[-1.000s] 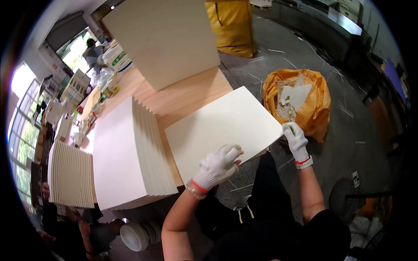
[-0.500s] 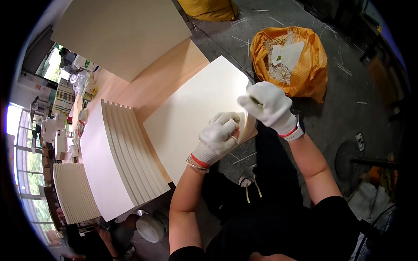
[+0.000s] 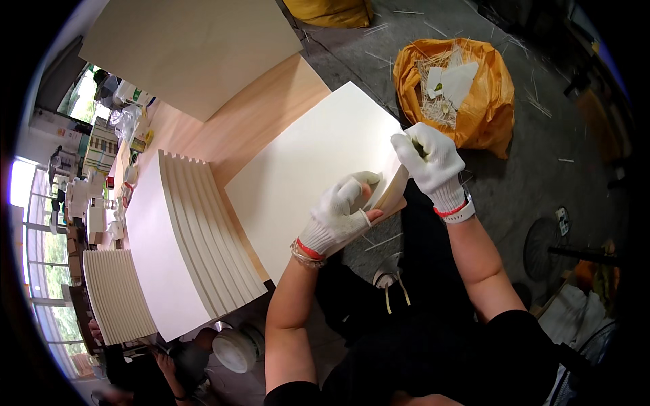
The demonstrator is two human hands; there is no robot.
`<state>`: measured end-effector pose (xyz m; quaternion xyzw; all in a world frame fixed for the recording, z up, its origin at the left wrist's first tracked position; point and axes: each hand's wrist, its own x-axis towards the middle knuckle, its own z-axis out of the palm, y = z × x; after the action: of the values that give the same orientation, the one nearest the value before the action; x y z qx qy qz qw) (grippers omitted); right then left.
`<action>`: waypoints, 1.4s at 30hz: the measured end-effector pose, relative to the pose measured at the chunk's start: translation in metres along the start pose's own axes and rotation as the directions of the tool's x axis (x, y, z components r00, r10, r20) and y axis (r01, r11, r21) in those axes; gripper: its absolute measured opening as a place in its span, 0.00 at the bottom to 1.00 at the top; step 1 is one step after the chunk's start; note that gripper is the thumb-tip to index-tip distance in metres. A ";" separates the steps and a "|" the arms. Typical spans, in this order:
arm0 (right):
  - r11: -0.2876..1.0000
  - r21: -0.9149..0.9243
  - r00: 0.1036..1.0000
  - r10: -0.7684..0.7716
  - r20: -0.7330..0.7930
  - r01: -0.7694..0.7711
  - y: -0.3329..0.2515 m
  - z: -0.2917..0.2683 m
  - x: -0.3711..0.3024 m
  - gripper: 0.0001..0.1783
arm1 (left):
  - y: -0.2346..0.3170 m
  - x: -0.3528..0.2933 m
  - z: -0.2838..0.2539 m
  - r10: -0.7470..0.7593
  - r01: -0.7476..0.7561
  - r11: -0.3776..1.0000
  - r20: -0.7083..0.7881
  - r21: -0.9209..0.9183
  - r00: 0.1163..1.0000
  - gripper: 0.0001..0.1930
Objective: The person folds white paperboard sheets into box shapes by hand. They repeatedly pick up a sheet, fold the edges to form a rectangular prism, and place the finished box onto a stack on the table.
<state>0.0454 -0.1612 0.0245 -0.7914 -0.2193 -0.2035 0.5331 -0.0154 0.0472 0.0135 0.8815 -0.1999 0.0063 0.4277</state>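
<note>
So the thing being handled is a white, rectangular, bendy layered sheet (image 3: 305,159) in the middle of the frame, lying at an angle on the pale wood-grain counter (image 3: 271,98). Its right-hand end is curled up, and the layers show along that edge.

The right hand (image 3: 430,159), in a white knit glove with a red-trimmed cuff, has its fingers curled in and is pinching that sheet up by its right corner. The left hand (image 3: 340,211), in a matching glove with bare thumb and fingertip showing, is half curled at the sheet's near edge, just beside the raised bit. Can't tell if it's actually gripping or only resting there.

Just left of the sheet there's a big fanned stack of white sheets (image 3: 166,254) with stepped edges, and at lower left a smaller cream stack with ridged layers (image 3: 118,294). A large plain beige board (image 3: 189,57) fills the upper left, standing on the counter.

Upper right, an open orange plastic bag (image 3: 497,125) sits on the dark grey floor (image 3: 487,196), full of thin pale strips plus some white scraps. More strips are scattered around it. Lower left, near a round white bucket (image 3: 234,350), you can see part of another person (image 3: 166,365).
</note>
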 end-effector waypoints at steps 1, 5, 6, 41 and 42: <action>0.999 0.025 0.999 0.036 0.009 -0.036 -0.002 -0.001 0.001 0.16 | 0.001 -0.001 0.001 -0.016 0.016 1.000 -0.021 0.008 1.000 0.24; 0.973 -0.127 0.982 -0.187 0.038 0.190 0.002 -0.001 0.004 0.16 | -0.005 -0.005 0.004 0.137 -0.135 0.990 -0.070 0.040 0.988 0.27; 0.960 -0.154 0.972 -0.233 0.023 0.234 0.004 0.000 0.002 0.14 | -0.006 -0.002 0.001 0.150 -0.150 0.988 -0.009 0.041 0.989 0.27; 0.995 -0.008 0.993 -0.098 -0.064 0.097 0.003 0.007 -0.002 0.12 | 0.002 0.007 0.001 0.226 -0.226 0.964 0.013 0.143 0.974 0.24; 0.997 -0.010 0.995 -0.082 -0.056 0.081 0.003 0.006 -0.002 0.11 | 0.002 0.005 0.003 0.188 -0.186 0.972 0.000 0.141 0.982 0.23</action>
<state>0.0458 -0.1565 0.0192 -0.7777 -0.2354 -0.2483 0.5274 -0.0125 0.0422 0.0141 0.8867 -0.2782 0.0665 0.3634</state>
